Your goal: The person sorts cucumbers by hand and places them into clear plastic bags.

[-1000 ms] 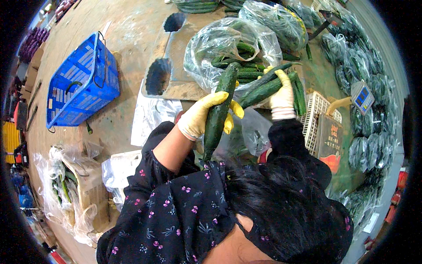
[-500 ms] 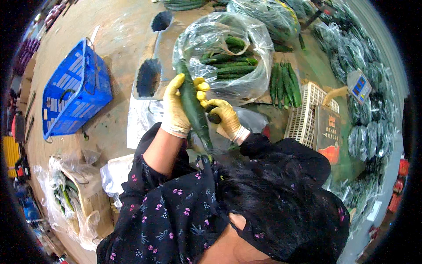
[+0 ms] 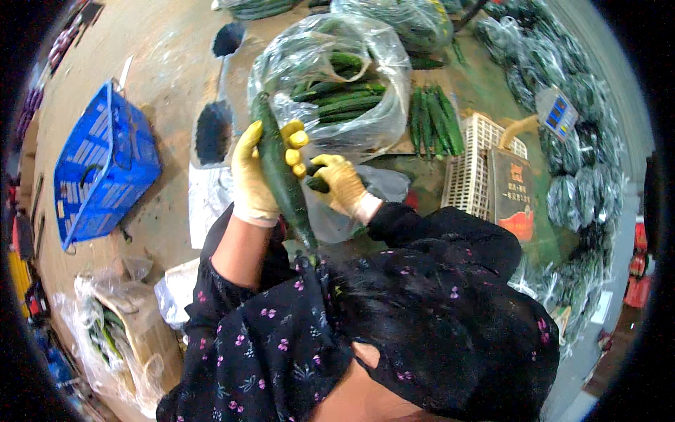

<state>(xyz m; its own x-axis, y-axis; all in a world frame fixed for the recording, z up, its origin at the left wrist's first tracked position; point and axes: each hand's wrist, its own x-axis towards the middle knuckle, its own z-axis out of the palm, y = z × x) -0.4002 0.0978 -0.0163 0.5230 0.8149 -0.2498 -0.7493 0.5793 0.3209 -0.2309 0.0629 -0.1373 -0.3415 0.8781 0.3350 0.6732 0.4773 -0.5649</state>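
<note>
Apparently gathering, we hold a long cucumber point(image 3: 283, 174) left of centre in our left grip point(image 3: 254, 181) and, seemingly, a mostly hidden second cucumber point(image 3: 317, 184) in our right grip point(image 3: 342, 185); the next move likely needs both steady.

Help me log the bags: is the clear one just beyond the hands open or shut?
Open: the bag gapes toward the camera, and cucumbers show through the gap in the plastic.

The cucumber point(image 3: 281, 170) is dark green, the gloves point(image 3: 251, 184) yellow, the basket point(image 3: 133, 172) blue, the blouse point(image 3: 274, 355) black with pink flowers.
</note>
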